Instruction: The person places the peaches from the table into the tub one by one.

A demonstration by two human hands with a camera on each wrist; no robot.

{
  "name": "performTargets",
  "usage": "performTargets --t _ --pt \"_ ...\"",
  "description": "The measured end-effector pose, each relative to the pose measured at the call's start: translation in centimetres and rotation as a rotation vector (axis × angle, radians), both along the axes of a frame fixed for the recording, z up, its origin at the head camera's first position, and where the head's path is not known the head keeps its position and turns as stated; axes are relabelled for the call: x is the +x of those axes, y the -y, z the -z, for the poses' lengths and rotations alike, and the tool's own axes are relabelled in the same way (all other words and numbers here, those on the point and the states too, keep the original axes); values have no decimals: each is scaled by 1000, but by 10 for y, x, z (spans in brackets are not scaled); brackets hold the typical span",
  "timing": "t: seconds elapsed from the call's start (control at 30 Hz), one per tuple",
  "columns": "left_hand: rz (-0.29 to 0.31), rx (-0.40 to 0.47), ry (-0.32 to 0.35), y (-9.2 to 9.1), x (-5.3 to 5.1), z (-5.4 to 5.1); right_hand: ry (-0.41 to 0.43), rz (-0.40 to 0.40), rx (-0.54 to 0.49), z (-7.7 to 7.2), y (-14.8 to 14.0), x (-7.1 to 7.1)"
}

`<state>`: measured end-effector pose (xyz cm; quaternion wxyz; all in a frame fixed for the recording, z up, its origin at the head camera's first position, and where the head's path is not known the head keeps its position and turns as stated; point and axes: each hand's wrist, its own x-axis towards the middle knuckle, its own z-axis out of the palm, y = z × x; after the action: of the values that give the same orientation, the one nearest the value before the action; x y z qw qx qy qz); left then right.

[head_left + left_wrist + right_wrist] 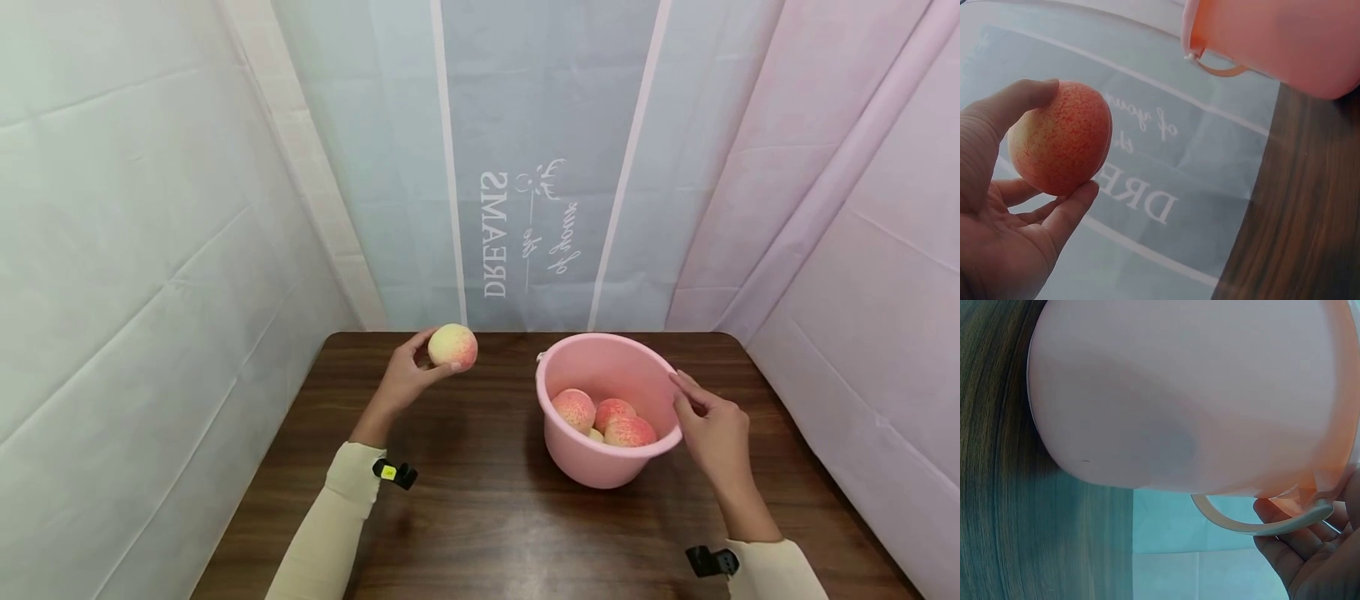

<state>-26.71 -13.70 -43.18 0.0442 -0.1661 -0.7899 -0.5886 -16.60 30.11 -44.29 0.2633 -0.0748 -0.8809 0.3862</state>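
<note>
My left hand (401, 379) holds a yellow and red peach (453, 347) between thumb and fingers, left of the bucket. In the left wrist view the thumb lies on top of the peach (1063, 140) and the fingers are beneath it. A pink bucket (600, 468) stands on the right part of the table, and several peaches (630, 432) lie inside it. At the bucket's right side my right hand (716, 433) pinches the rim. The right wrist view shows those fingers beside the bucket's pale handle (1260, 526); the rim hides part of the thumb.
The dark wooden table (465, 517) lies under both arms. Behind it hangs a blue-grey cloth (555, 100) with mirrored white lettering. Pale cloth walls (135, 250) stand close on the left and right. Each wrist wears a black band.
</note>
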Motion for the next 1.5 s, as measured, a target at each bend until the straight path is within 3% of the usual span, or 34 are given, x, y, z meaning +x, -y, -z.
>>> performTargets --t 0.23,0.5,1.0,1.5 --pt "11 -3 -6 -9 2 -3 0 -9 -1 0 0 -1" --pt "73 2 -16 -26 3 -9 -7 1 -10 2 -1 -1" --pt "135 23 -21 -70 2 -10 -15 6 -2 4 -1 -1" --pt "197 59 -25 -97 2 -11 -8 2 -15 6 -2 0"
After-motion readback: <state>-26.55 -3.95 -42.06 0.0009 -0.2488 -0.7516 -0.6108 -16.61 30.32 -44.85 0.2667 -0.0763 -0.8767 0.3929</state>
